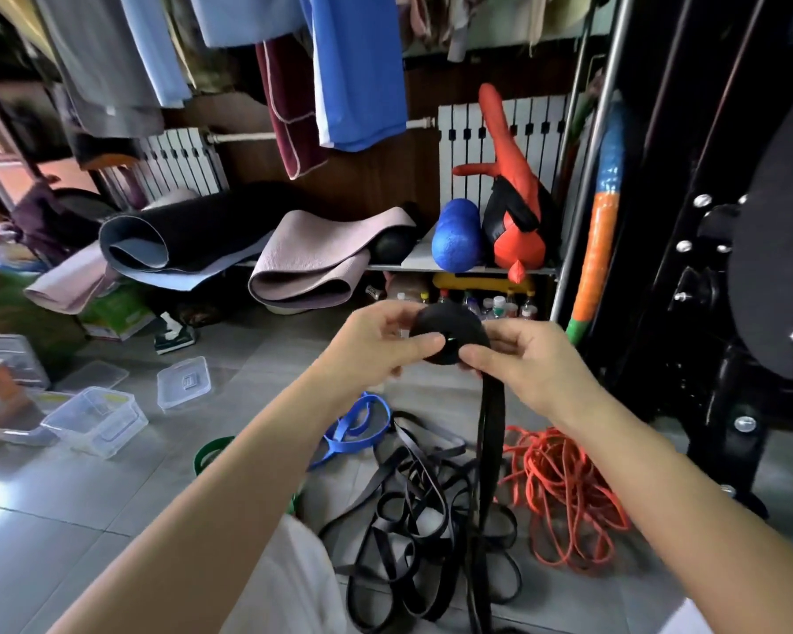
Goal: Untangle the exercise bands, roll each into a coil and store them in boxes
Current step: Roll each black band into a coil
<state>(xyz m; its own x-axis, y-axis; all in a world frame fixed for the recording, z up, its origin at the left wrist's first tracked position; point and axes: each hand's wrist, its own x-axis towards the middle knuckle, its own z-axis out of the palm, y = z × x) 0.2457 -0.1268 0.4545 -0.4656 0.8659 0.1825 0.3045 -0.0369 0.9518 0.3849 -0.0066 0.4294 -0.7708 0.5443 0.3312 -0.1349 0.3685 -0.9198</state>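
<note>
A black coil (449, 329) of exercise band is held up in front of the body, above the tiled floor (88, 519), between 2 hands. It is grasped from the left by the left hand (376, 347), whose fingers are curled behind it while the thumb is laid across its face. It is pinched from the right by the right hand (525, 366), the thumb tip being pressed near the coil's centre. From the underside of the coil the unrolled tail (491, 432) of the same band is seen hanging straight down to the floor. There it is lost in a heap of black bands (408, 510) (loops lying over one another, too tangled to be counted). Just right of that heap a bundle of orange cord (564, 491) is piled. A blue band (360, 427) is spread at the heap's far left edge, partly hidden by the left forearm, and part of a green band (207, 450) is visible nearer the camera. Further left, a clear plastic box (95, 421) is set open on the floor, with a loose lid (184, 382) near it. Behind, folded mats (303, 263) and a blue foam roller (458, 235) are kept on a low shelf (477, 269).
</note>
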